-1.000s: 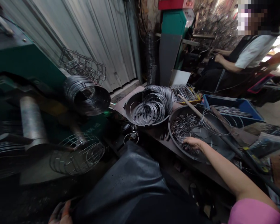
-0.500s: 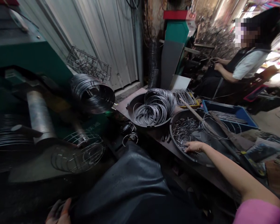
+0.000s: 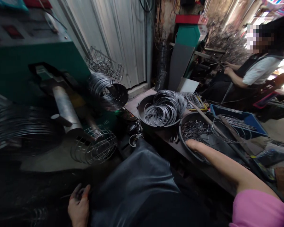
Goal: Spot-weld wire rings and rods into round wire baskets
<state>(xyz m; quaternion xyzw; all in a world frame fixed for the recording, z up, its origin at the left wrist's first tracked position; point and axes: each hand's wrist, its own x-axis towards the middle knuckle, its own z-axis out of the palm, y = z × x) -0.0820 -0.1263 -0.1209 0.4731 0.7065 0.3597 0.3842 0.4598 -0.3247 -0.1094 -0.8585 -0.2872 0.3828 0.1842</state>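
My right hand (image 3: 192, 144) reaches over the near rim of a dark round pan (image 3: 182, 145) holding a heap of short metal wire pieces (image 3: 194, 130). Its fingers point down and are hidden, so what they hold does not show. Low on the left, my left hand (image 3: 79, 205) has its fingers curled, with a thin short metal wire (image 3: 65, 197) sticking out beside them. To its upper right, a round wire basket frame (image 3: 94, 146) sits on the arm of a green machine (image 3: 79, 56). A dark apron (image 3: 142, 179) covers my lap.
A second pan (image 3: 142, 115) holds wire rings (image 3: 164, 110). Behind are a blue crate (image 3: 260, 130) with wire rods and a yellow-edged tray (image 3: 197, 104). A wooden-handled tool (image 3: 201, 113) crosses the right pan. Wire coils (image 3: 109, 93) hang by the machine. A co-worker (image 3: 257, 69) sits at the right.
The view has swung left, so things sit further right. My right hand has turned at the near rim, hiding its fingers. My left hand has come further into view, raised higher.
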